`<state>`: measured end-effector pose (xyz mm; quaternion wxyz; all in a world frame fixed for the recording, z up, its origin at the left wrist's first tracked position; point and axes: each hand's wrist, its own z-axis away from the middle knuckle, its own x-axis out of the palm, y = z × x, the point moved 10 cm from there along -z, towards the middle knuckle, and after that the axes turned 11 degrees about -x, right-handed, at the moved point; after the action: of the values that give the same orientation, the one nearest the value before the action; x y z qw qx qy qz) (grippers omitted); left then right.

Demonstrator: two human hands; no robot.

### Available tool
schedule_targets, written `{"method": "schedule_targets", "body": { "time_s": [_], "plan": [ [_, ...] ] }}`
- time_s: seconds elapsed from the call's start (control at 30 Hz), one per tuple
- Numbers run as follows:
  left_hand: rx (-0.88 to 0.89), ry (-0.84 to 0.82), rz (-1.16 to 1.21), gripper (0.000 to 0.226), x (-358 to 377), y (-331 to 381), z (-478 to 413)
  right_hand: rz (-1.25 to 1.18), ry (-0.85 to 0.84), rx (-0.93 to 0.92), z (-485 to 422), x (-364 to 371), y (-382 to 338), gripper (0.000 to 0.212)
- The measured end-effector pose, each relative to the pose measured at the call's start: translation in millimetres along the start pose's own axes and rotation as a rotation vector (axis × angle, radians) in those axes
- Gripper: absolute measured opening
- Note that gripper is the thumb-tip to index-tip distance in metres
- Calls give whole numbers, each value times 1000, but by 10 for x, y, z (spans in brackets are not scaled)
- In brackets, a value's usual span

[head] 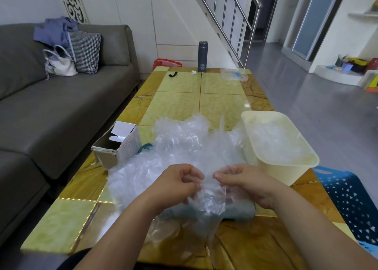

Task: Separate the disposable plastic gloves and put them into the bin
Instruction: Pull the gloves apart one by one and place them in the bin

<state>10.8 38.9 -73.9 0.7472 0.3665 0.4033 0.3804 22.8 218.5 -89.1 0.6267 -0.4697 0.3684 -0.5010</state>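
A heap of clear disposable plastic gloves (180, 147) lies in the middle of the yellow tiled table (184, 97). My left hand (178, 183) and my right hand (243, 181) are close together above the near side of the heap, each pinching the top of the same thin clear glove (208, 200) between thumb and fingers. The glove hangs crumpled below them. To the right stands a cream plastic bin (286, 169) with several clear gloves inside it.
An open cardboard box (116, 147) lies left of the heap. At the table's far end stand a dark flask (202, 56), a black clip (172, 74) and a clear packet (234, 74). A blue perforated basket (351, 204) sits right of the table, a grey sofa (51, 106) left.
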Motion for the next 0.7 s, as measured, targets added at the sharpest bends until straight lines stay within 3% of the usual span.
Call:
{"method": "schedule_targets", "body": {
  "time_s": [0.1, 0.23, 0.33, 0.43, 0.53, 0.7],
  "plan": [
    [4, -6, 11, 16, -40, -24, 25, 101, 84, -15, 15, -98, 15, 20],
    [12, 55, 64, 21, -235, -32, 73, 338, 170, -4, 72, -246, 66, 18],
    [42, 58, 202, 17, -356, 20, 156, 239, 193, 10, 113, -223, 111, 13],
    [59, -39, 416, 20, -316, 79, 245, 151, 162, -31, 138, -86, 2, 13],
    [59, -144, 566, 26, -201, 127, 303, -154, 145, -52, 178, 122, -98, 15],
    [80, -125, 488, 9, -183, 379, 352, -190, 138, -128, 303, 20, -467, 25]
  ]
}}
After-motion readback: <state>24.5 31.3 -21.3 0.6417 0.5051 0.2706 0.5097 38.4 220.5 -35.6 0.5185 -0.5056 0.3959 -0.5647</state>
